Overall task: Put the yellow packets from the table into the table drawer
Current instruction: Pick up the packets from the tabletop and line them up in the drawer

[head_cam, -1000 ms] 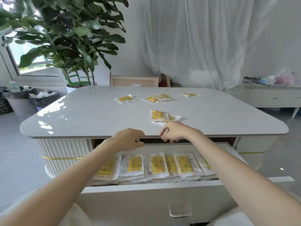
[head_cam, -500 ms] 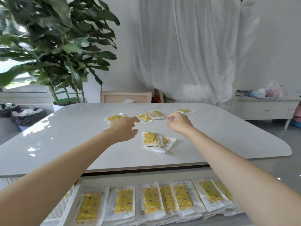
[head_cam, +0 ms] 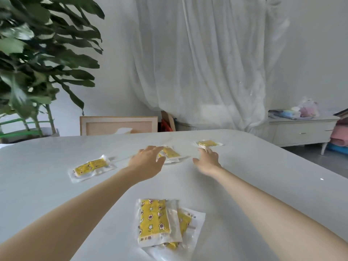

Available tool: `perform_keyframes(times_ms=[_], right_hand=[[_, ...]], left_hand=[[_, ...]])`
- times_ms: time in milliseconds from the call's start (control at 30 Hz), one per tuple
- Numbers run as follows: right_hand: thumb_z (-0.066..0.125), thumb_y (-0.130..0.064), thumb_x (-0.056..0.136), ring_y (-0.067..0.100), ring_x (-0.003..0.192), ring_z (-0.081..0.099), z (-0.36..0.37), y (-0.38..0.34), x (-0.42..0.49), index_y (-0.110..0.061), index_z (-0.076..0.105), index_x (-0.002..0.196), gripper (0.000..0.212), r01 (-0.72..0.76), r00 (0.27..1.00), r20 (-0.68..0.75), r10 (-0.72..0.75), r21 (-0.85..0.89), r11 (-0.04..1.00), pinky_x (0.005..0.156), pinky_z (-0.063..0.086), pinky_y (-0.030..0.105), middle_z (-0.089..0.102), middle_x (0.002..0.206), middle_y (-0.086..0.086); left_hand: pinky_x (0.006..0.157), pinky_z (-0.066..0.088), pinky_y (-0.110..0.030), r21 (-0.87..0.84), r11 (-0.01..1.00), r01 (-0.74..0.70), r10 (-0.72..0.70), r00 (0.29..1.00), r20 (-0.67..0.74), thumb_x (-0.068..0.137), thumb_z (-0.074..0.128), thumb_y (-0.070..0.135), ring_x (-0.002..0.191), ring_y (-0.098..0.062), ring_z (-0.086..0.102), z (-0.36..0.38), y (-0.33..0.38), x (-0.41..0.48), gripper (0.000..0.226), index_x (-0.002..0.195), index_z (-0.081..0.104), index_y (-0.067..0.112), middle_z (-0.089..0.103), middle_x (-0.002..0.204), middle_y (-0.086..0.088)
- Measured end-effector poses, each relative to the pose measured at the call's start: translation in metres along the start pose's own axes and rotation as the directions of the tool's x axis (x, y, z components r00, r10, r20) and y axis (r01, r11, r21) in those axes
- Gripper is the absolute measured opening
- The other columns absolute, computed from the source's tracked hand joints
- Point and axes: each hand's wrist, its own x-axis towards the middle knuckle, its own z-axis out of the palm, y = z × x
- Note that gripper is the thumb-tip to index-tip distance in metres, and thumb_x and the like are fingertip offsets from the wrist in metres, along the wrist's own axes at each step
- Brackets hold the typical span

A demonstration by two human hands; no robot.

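Both bare arms are stretched across the white table toward the middle of the frame. The left hand is seen palm down with its fingers spread wide, the fingertips lying over the near end of a small stack of yellow packets at centre frame; whether that stack is actually pressed or only covered cannot be told through the motion blur. The right hand is placed just to the right of it, fingers loosely open and extended, with the fingertips touching or nearly touching the near edge of a single far packet that lies flat in the upper right part of the tabletop; nothing is gripped by either hand. Another packet is seen lying flat at the left of centre, well apart from both hands. Between the two forearms, in the lower middle of the frame, an overlapping pile of packets rests on the table, the top one turned lengthwise toward the camera. The drawer is out of frame. A large leafy plant fills the upper left, a white curtain hangs at upper centre, and a low white cabinet stands at the right edge.
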Motion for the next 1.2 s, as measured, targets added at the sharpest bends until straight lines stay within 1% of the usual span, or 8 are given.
perform_keyframes(times_ms=[133, 400, 567, 733, 867, 1000, 1133, 1200], right_hand=[[0.034, -0.036, 0.098, 0.026, 0.148, -0.003, 0.017, 0.019, 0.044, -0.027, 0.009, 0.153, 0.061, -0.032, 0.999, 0.003, 0.032, -0.062, 0.998, 0.116, 0.010, 0.051, -0.002, 0.161, -0.006], [0.026, -0.050, 0.096, 0.017, 0.149, -0.004, 0.029, 0.034, 0.106, -0.027, 0.009, 0.154, 0.064, -0.039, 0.999, 0.003, 0.040, -0.139, 0.990, 0.118, 0.002, 0.050, -0.002, 0.162, -0.006], [0.022, -0.057, 0.095, 0.016, 0.149, 0.004, 0.030, 0.037, 0.105, -0.019, 0.014, 0.154, 0.071, -0.013, 1.000, 0.023, 0.017, -0.184, 0.983, 0.120, 0.000, 0.044, 0.007, 0.162, -0.001], [0.024, -0.056, 0.097, 0.021, 0.147, 0.014, 0.029, 0.023, 0.077, -0.017, 0.023, 0.152, 0.067, 0.043, 0.999, 0.025, -0.040, -0.161, 0.986, 0.119, 0.011, 0.039, 0.019, 0.159, 0.002], [0.021, -0.053, 0.097, 0.027, 0.143, 0.024, 0.028, 0.002, 0.045, -0.029, 0.028, 0.149, 0.057, 0.083, 0.991, 0.095, -0.091, 0.080, 0.993, 0.113, 0.025, 0.042, 0.027, 0.157, -0.003], [0.027, -0.048, 0.099, 0.020, 0.147, 0.019, 0.034, -0.019, 0.013, -0.032, 0.021, 0.152, 0.056, 0.116, 0.978, 0.142, -0.154, 0.246, 0.962, 0.118, 0.019, 0.038, 0.022, 0.159, -0.006], [0.031, -0.044, 0.099, 0.022, 0.147, 0.012, 0.041, -0.040, -0.012, -0.026, 0.022, 0.152, 0.057, 0.206, 0.962, 0.156, -0.225, 0.128, 0.970, 0.118, 0.016, 0.040, 0.035, 0.154, -0.003], [0.035, -0.041, 0.097, 0.028, 0.140, 0.021, 0.035, -0.056, -0.022, -0.028, 0.032, 0.148, 0.052, 0.239, 0.967, 0.085, -0.240, 0.018, 0.971, 0.110, 0.030, 0.045, 0.045, 0.144, 0.002]], left_hand=[[0.114, 0.022, -0.046, 0.093, 0.995, -0.021, 0.019, 0.999, 0.031, 0.099, 0.029, 0.043, 0.144, -0.023, 0.018, 0.026, -0.005, 0.035, 0.049, 0.148, 0.021, 0.039, 0.021, 0.156, 0.008], [0.117, 0.004, -0.054, 0.171, 0.985, 0.027, -0.037, 0.998, 0.056, 0.095, 0.027, 0.056, 0.148, -0.022, 0.000, 0.069, -0.021, 0.065, 0.052, 0.145, 0.017, 0.049, 0.007, 0.158, 0.016], [0.116, 0.008, -0.052, 0.166, 0.985, 0.056, -0.063, 0.998, 0.032, 0.095, 0.023, 0.055, 0.147, -0.020, 0.006, 0.079, -0.027, 0.060, 0.048, 0.143, 0.018, 0.053, 0.011, 0.158, 0.017], [0.116, 0.010, -0.050, 0.167, 0.980, 0.112, -0.133, 0.984, 0.121, 0.097, 0.022, 0.051, 0.146, -0.027, 0.009, 0.069, -0.027, 0.058, 0.047, 0.143, 0.016, 0.054, 0.009, 0.157, 0.018], [0.119, 0.008, -0.048, 0.129, 0.985, 0.116, -0.137, 0.975, 0.173, 0.097, 0.023, 0.046, 0.147, -0.025, 0.005, 0.065, -0.039, 0.048, 0.047, 0.144, 0.020, 0.049, 0.007, 0.159, 0.013], [0.119, 0.012, -0.048, 0.120, 0.985, 0.124, -0.147, 0.968, 0.202, 0.097, 0.027, 0.045, 0.147, -0.023, 0.010, 0.058, -0.046, 0.029, 0.051, 0.147, 0.024, 0.039, 0.008, 0.160, 0.009], [0.118, 0.021, -0.042, 0.066, 0.994, 0.089, -0.104, 0.955, 0.278, 0.099, 0.034, 0.037, 0.144, -0.023, 0.022, 0.032, -0.047, -0.004, 0.048, 0.146, 0.035, 0.024, 0.022, 0.157, 0.000], [0.108, 0.036, -0.034, 0.047, 0.995, 0.093, -0.100, 0.982, 0.158, 0.098, 0.039, 0.036, 0.133, -0.021, 0.042, 0.016, -0.053, -0.018, 0.039, 0.133, 0.053, 0.029, 0.044, 0.146, 0.003]])
